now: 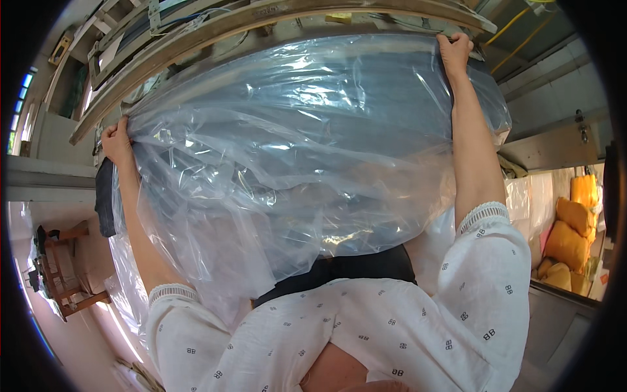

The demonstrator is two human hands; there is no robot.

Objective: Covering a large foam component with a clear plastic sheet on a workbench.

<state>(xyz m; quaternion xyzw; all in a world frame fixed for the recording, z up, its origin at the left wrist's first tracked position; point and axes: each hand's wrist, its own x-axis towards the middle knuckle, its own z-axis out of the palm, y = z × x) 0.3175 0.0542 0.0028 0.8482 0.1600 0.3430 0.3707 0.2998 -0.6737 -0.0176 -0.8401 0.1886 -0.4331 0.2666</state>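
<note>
A wide sheet of clear plastic film [287, 150] spreads in front of me, wrinkled and shiny, and hangs down towards my waist. My left hand [117, 140] pinches its far left corner, fingers pressed together. At the far right, my right hand [455, 53] is closed on the film's upper edge. Between the two hands the far edge runs fairly straight, with folds fanning out from the left grip. Dark material shows through the film, but I cannot make out what it is. Both arms are stretched out and apart.
Just beyond the film a long wooden bar [274, 14] crosses, part of a machine frame. A wooden stool [65, 274] stands at the left. Stacked orange-yellow bundles [567, 238] lie at the right. Yellow cables [513, 32] hang at the upper right.
</note>
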